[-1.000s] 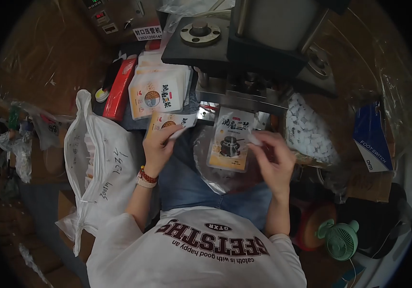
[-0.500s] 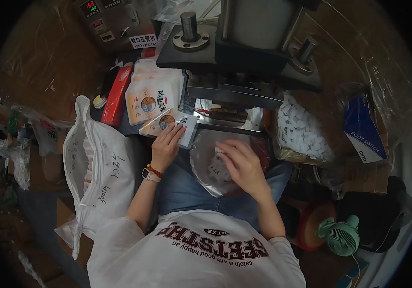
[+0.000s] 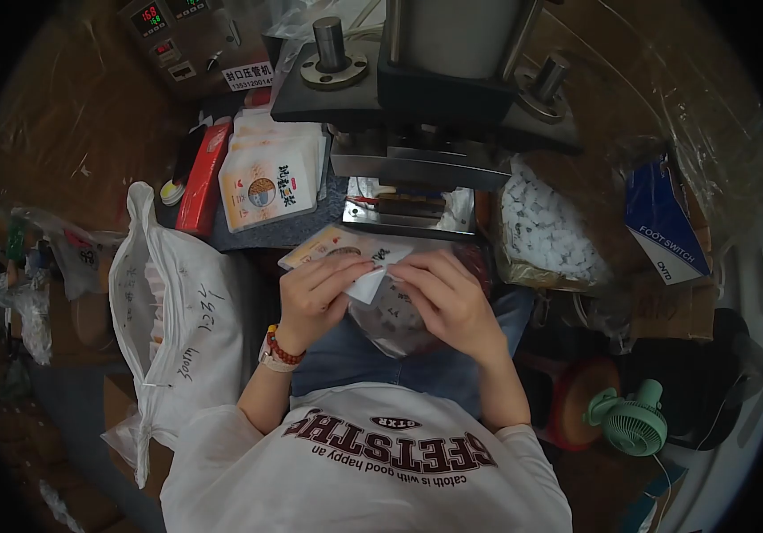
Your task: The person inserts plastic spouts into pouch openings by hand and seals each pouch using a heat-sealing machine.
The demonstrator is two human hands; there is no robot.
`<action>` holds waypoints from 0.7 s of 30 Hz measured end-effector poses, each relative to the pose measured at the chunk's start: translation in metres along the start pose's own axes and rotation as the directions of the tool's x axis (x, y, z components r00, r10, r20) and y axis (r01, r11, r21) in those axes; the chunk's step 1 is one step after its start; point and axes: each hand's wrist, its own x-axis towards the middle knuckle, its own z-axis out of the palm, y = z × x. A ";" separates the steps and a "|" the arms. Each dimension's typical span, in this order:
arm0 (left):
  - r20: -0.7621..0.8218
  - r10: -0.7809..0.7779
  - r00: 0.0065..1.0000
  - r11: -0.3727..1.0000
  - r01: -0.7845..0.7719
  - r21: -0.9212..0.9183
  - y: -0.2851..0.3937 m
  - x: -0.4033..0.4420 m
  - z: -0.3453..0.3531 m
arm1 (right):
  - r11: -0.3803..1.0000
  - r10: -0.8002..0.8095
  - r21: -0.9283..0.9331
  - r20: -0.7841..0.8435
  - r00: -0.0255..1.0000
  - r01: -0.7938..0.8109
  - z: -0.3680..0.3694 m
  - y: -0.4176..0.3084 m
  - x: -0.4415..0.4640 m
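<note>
My left hand (image 3: 317,291) grips a printed pouch (image 3: 335,244) by its edge, in front of the press. Close beside it, my right hand (image 3: 442,298) pinches at the pouch's corner; whatever small piece is between those fingertips is hidden. Below both hands a clear plastic bag (image 3: 390,327) with pale small pieces rests on my lap. More printed pouches (image 3: 266,182) lie in a fanned stack on the dark surface, left of the metal press (image 3: 417,164).
A box of small white pieces (image 3: 546,226) stands right of the press. At the left is a white woven sack (image 3: 190,329), with a red box (image 3: 202,178) behind it. A blue carton (image 3: 666,222) and a green fan (image 3: 635,422) are at the right.
The loose pouch my right hand was near a second ago is gone from there. My left hand has lifted a pouch off the stack's edge, and my right hand has come to its corner.
</note>
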 end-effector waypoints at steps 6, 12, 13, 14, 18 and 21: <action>0.364 -0.430 0.826 0.578 0.562 -0.592 -0.009 -0.011 0.056 | 0.974 0.224 0.062 -0.205 0.953 -0.216 0.001 0.017 -0.005; 0.573 -0.576 0.583 -0.085 0.654 -0.751 -0.027 0.029 0.088 | 0.809 0.428 -0.186 -0.464 0.775 -0.558 -0.050 0.044 -0.019; 0.567 -0.581 0.584 -0.084 0.650 -0.756 -0.030 0.035 0.091 | 0.716 0.387 -0.377 -0.486 0.783 -0.588 -0.052 0.054 -0.020; 0.566 -0.587 0.578 -0.089 0.649 -0.756 -0.035 0.040 0.093 | 0.723 0.382 -0.377 -0.482 0.789 -0.580 -0.047 0.074 -0.028; 0.614 -0.543 0.572 -0.195 0.625 -0.755 -0.039 0.042 0.102 | 0.522 0.603 -0.421 -0.433 0.670 -0.742 -0.032 0.118 -0.043; 0.617 -0.613 0.494 0.071 0.812 -0.579 -0.065 0.028 0.115 | 0.540 0.596 -0.507 -0.333 0.731 -0.671 -0.035 0.132 -0.051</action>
